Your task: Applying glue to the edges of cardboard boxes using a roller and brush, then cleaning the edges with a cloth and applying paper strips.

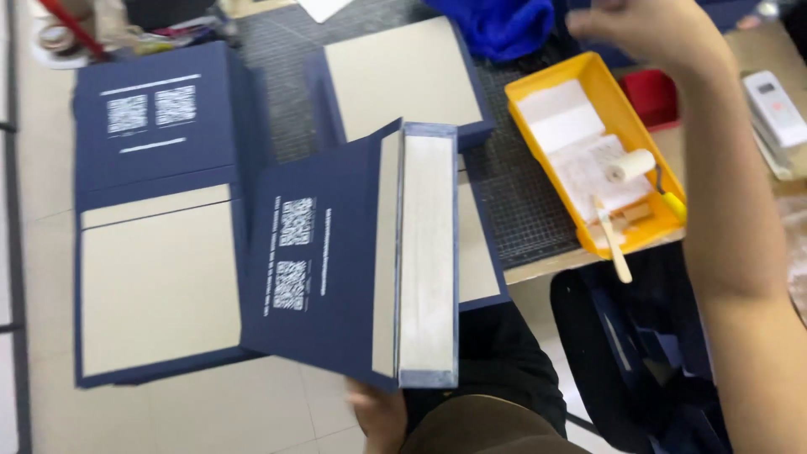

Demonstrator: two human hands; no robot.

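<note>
My left hand (380,414) grips the near end of a navy blue folding box cover (336,261) with grey board inside, and holds it up on edge over my lap. The cover's outer face carries white printed squares, and its pale spine panel (427,252) faces up. My right hand (651,29) is raised at the top right, above the far end of a yellow tray (528,105), with the forearm running down the right side. Its fingers are blurred and partly cut off by the frame edge, and nothing shows in them.
A stack of similar navy covers (155,210) lies at the left. Another cover (403,80) rests on the dark cutting mat (521,202). The yellow tray holds a small roller (632,165), a brush and white sheets. A blue cloth (500,25), a red item and a white handset (775,105) lie beyond.
</note>
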